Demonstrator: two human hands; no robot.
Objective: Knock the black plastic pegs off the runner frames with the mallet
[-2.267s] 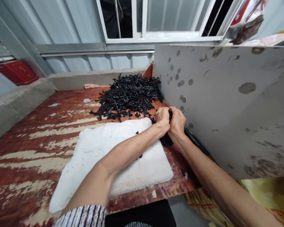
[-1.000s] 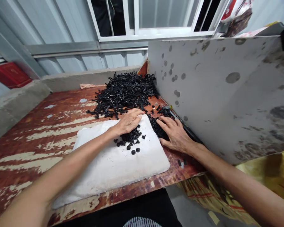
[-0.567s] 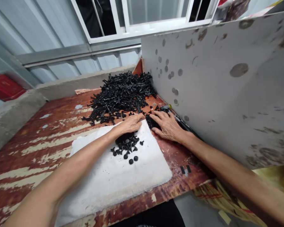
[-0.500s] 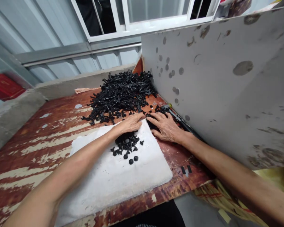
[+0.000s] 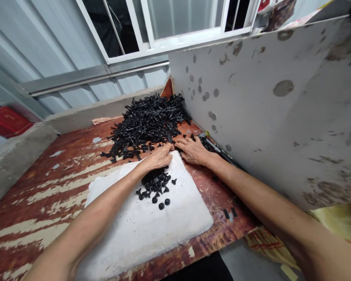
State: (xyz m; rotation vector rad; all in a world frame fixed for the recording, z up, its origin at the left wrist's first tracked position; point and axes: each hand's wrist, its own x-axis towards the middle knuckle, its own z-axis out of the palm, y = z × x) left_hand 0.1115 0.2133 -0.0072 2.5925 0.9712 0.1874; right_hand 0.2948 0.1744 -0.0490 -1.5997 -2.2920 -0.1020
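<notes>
A white cloth [image 5: 146, 234] lies on the worn red-brown tabletop, with small black mushroom-shaped plastic pieces [image 5: 156, 182] heaped on it. My left hand [image 5: 159, 158] is over the cloth's far corner, just beyond that heap. Its fingers are curled together, and what they hold, if anything, is hidden. Close to its right, my right hand [image 5: 193, 151] rests low over the table beside the cloth, fingers stretched forward and slightly apart. Both sets of fingertips nearly meet at the near edge of a large pile of black long-stemmed plastic parts [image 5: 149, 121].
A stained grey panel [image 5: 236, 97] stands along the right side. Beside it lies a tool with a yellow-green end [image 5: 204, 134]. Two small black strips [image 5: 229, 213] are near the table's front right. A red box [image 5: 10, 121] sits at far left, below the metal wall.
My right hand has moved left, closer to my left hand, uncovering some table by the cloth. My left hand stays at the cloth's corner. The camera view has shifted slightly.
</notes>
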